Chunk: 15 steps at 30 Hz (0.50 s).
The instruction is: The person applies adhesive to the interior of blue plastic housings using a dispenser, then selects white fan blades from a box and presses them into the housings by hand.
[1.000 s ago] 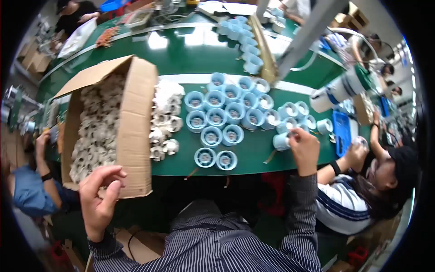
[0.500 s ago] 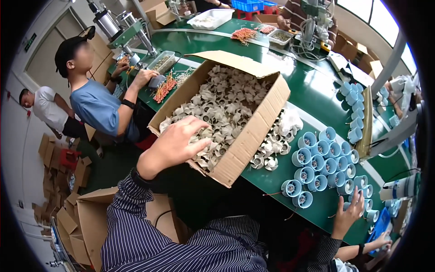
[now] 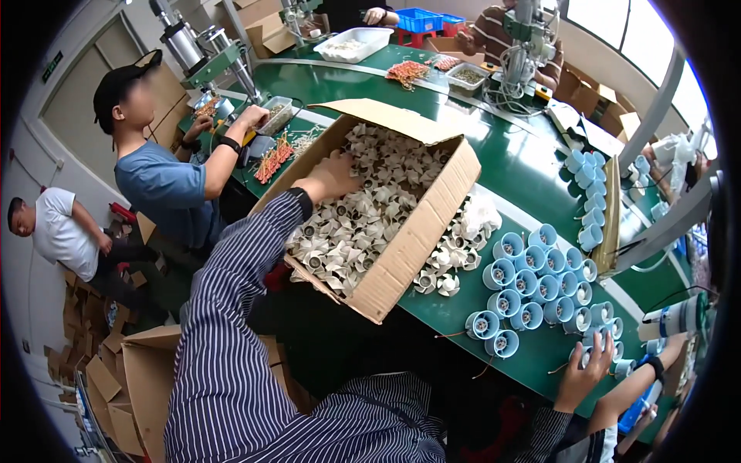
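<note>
My left hand (image 3: pixel 333 177) reaches into a cardboard box (image 3: pixel 409 266) heaped with off-white fan impellers (image 3: pixel 347 231). Its fingers are bent down into the heap, and their tips are hidden, so I cannot tell whether they hold one. At the lower right, my right hand (image 3: pixel 584 380) has its fingers spread at the near edge of a group of light blue round housings (image 3: pixel 528 315). Whether it touches one is unclear. Many housings show small metal parts inside and trailing wires; several toward the right have a white piece in them.
Loose impellers (image 3: pixel 444 266) and a white plastic bag (image 3: pixel 480 216) lie beside the box on the green table (image 3: pixel 509 174). A co-worker in blue (image 3: pixel 162 174) works at a press on the left. Another person's forearm (image 3: pixel 629 390) reaches in beside my right hand.
My left hand has moved from above the box's near left side farther in, down among the impellers. My right hand stays by the housings. Another person's arm has come closer to it.
</note>
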Tool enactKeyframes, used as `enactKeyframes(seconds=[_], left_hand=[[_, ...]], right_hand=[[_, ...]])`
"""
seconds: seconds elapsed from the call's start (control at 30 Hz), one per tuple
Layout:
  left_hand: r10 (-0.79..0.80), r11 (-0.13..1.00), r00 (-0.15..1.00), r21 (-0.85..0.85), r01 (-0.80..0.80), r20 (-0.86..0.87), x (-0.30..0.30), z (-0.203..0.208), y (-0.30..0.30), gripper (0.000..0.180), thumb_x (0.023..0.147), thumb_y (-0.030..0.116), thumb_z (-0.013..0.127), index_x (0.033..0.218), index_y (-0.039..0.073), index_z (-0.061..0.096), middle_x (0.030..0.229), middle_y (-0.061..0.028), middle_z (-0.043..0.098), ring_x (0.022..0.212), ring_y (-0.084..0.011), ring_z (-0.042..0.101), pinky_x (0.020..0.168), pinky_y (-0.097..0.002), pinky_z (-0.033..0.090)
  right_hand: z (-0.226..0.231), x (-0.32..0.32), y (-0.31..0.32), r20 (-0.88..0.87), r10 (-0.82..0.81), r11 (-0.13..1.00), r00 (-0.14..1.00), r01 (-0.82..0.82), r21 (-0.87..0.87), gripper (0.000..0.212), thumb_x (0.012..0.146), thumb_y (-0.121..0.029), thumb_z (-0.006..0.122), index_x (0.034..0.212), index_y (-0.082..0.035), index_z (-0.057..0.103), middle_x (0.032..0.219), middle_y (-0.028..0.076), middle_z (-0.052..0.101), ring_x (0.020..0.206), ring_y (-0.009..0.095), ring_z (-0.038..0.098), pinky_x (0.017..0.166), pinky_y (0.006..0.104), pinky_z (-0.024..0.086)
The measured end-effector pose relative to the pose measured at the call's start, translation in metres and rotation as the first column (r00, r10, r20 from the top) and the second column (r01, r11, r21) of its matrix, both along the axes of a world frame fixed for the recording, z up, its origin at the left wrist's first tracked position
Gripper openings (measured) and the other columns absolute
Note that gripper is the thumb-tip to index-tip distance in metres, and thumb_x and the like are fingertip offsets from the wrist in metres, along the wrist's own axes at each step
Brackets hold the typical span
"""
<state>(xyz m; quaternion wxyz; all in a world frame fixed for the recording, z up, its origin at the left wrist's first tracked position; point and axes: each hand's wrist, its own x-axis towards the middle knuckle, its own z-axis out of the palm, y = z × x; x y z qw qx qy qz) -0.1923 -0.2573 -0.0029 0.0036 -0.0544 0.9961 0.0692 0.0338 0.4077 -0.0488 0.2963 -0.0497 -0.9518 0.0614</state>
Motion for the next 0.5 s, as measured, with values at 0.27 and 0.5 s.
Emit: enactKeyframes(seconds=[0.27,0.5], left_hand=[[-0.043,0.999,0.997,0.020,0.044,-0.061,-0.004,-0.013,0.009,0.071,0.094,0.046,0.073,0.149,0.004,0.061,0.129,-0.0316,0.062,0.115,-0.0493,0.067,0.102,-0.0535,0.056],[-0.079,0.996,0.978,0.013,0.083,-0.194,-0.006,-0.026,0.010,0.055,0.090,0.046,0.076,0.133,0.011,0.075,0.124,-0.0290,0.064,0.107,-0.0472,0.071,0.093,-0.0541,0.060]], right_hand=[[0.030,0.028,-0.009,-0.061,0.104,0.985,0.993,-0.111,-0.135,0.021,0.106,-0.008,0.066,0.126,0.000,0.070,0.146,0.020,0.065,0.139,0.040,0.059,0.118,0.0501,0.045],[0.037,0.023,-0.036,-0.097,0.142,0.945,0.985,-0.164,-0.283,0.013,0.104,-0.003,0.067,0.115,0.002,0.072,0.135,0.020,0.070,0.127,0.039,0.065,0.112,0.0471,0.049]])
